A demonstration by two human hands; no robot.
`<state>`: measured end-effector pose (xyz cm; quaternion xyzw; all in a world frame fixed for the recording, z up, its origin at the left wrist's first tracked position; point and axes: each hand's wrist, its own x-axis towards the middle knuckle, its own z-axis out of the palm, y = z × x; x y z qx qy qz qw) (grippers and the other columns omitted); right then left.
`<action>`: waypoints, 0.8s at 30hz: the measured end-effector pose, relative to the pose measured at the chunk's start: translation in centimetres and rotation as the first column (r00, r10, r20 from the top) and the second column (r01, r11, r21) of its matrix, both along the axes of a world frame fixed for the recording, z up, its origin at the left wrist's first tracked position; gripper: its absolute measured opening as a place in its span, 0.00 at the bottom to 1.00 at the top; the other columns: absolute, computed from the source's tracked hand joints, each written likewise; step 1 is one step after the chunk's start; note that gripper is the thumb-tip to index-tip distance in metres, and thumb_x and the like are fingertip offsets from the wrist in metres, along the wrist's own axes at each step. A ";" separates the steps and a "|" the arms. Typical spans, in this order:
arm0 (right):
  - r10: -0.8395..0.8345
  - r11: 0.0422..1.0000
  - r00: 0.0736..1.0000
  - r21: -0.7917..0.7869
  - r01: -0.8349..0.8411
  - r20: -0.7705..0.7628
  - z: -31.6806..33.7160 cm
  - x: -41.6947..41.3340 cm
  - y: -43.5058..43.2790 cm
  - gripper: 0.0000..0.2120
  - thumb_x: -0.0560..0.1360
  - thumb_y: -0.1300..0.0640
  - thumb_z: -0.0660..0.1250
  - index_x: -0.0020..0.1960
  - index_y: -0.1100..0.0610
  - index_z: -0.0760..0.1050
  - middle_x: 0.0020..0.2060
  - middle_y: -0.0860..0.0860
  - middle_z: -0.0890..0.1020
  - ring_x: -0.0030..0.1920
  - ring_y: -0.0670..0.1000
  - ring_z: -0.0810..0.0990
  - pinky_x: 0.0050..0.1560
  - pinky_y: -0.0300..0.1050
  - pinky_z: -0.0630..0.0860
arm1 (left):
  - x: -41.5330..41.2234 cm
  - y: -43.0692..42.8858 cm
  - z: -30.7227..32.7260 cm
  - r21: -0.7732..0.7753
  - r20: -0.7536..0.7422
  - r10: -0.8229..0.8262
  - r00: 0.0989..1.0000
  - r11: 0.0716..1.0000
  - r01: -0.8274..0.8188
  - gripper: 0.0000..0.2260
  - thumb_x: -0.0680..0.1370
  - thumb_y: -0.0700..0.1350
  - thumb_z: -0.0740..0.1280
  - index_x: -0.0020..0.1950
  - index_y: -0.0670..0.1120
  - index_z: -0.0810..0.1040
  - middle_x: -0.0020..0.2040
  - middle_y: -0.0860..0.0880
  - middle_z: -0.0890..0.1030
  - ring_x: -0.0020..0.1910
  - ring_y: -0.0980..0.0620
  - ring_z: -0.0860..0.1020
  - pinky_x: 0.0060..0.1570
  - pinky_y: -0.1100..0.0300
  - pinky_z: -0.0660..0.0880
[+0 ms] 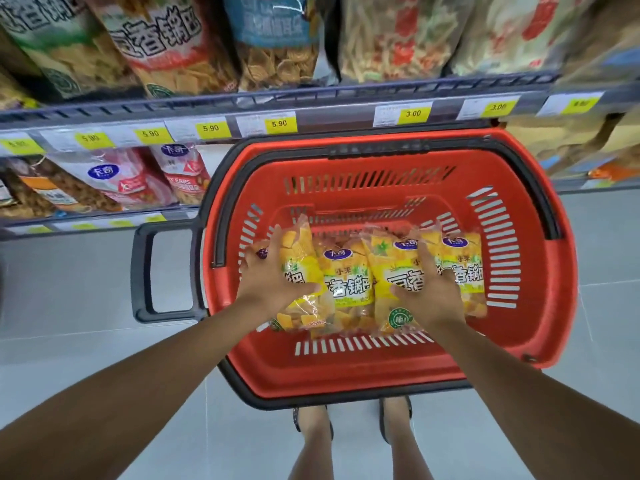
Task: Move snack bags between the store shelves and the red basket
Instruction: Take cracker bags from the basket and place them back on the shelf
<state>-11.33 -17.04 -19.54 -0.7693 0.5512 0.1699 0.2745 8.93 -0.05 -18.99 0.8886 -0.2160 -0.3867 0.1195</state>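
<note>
store aisle, head view: grey tile floor, shelves w/ yellow price tags and big snack packs above, pinkish packs on the lower left shelf. red basket sits on the floor just in front of the feet, black handle sticking out left, close to the shelves, prob so bags only travel a short way.

four yellow bags lie side by side inside the basket, overlapping, glossy clear-ish film, blue oval logo up top, bold black chars, orange-yellow chips showing thru; look light and crinkly. left hand is spread flat on the leftmost bag, fingers splayed, thumb over its edge. right hand is open too, palm down across the two right bags. neither is closed round anything; can't tell if they're gathering or setting down.
</note>
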 end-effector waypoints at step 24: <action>0.385 0.886 0.794 -0.430 -0.175 0.471 24.7 7.8 -0.7 0.45 0.69 0.36 0.69 0.70 0.26 0.36 0.48 0.53 0.70 0.50 0.58 0.73 0.47 0.50 0.73 | 0.7 0.4 22.3 -0.339 0.391 -0.031 0.920 0.925 0.175 0.45 0.64 0.56 0.78 0.75 0.51 0.58 0.68 0.47 0.59 0.69 0.45 0.60 0.70 0.52 0.62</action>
